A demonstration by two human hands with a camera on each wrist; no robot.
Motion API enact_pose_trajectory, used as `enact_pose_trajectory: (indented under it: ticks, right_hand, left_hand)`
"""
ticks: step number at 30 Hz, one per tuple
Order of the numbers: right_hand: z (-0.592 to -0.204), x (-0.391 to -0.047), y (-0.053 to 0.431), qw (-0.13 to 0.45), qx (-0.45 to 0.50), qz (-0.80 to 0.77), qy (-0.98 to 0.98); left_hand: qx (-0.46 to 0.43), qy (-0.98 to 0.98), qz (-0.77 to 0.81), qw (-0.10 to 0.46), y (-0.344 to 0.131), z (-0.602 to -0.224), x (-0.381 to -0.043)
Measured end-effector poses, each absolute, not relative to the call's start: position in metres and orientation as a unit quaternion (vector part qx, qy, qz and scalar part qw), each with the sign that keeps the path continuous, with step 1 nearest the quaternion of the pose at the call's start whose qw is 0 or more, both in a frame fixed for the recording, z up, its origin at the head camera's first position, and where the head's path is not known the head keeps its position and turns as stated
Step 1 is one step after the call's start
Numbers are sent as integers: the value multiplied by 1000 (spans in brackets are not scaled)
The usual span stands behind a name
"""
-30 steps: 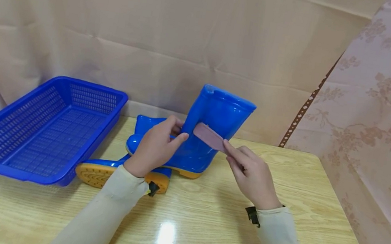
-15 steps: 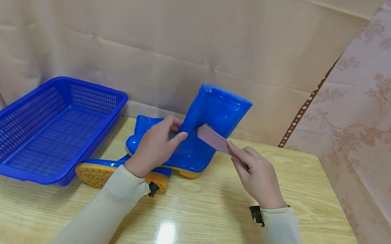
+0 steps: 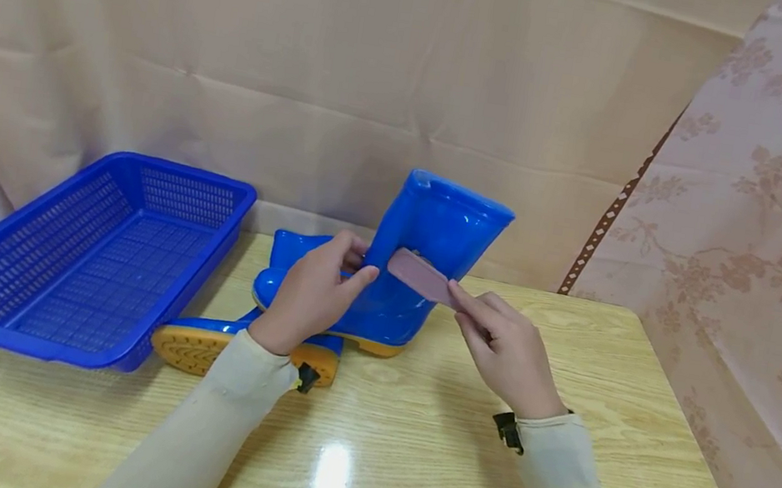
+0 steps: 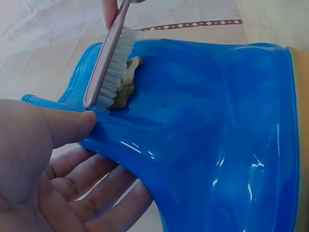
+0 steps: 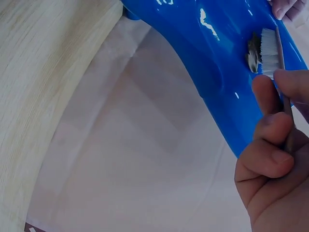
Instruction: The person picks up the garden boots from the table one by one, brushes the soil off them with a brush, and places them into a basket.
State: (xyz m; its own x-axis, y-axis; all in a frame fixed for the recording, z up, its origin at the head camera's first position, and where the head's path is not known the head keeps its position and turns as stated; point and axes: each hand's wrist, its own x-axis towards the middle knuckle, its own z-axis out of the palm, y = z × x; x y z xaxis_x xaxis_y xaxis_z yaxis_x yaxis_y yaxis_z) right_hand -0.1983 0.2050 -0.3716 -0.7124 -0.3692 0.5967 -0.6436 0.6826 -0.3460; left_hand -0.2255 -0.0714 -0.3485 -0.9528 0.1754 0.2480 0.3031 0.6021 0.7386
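Note:
A glossy blue rain boot (image 3: 458, 224) with a yellow sole is tilted over the table in the head view. My left hand (image 3: 311, 291) grips its shaft, thumb in front and fingers behind. In my right hand (image 3: 507, 350) is the handle of a pinkish brush (image 3: 424, 277). Its white bristles (image 4: 116, 67) touch a brownish-green smear (image 4: 128, 87) on the shaft, as the left wrist view shows. Another blue boot (image 3: 193, 349) lies on its side under my left forearm, yellow sole facing me, partly hidden.
To the left stands a blue perforated plastic basket (image 3: 63, 354), close to the lying boot. A beige curtain (image 3: 313, 55) hangs behind the wooden table (image 3: 403, 465), and a flowered cloth (image 3: 777, 251) covers the right side.
The brush shifted right across the shaft, then back left, bristles staying at the smear. The boot's top swayed left and returned right. My left hand stayed nearly still.

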Motion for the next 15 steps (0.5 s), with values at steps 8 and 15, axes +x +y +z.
enact_pose_trajectory:
  ticks: [8, 15]
  right_hand:
    - [-372, -198, 207, 241, 266, 255, -898]
    - [-373, -198, 208, 244, 265, 252, -898]
  left_hand:
    - [-114, -890, -437, 68, -72, -348, -226]
    - [-103, -886, -447, 65, -73, -351, -228]
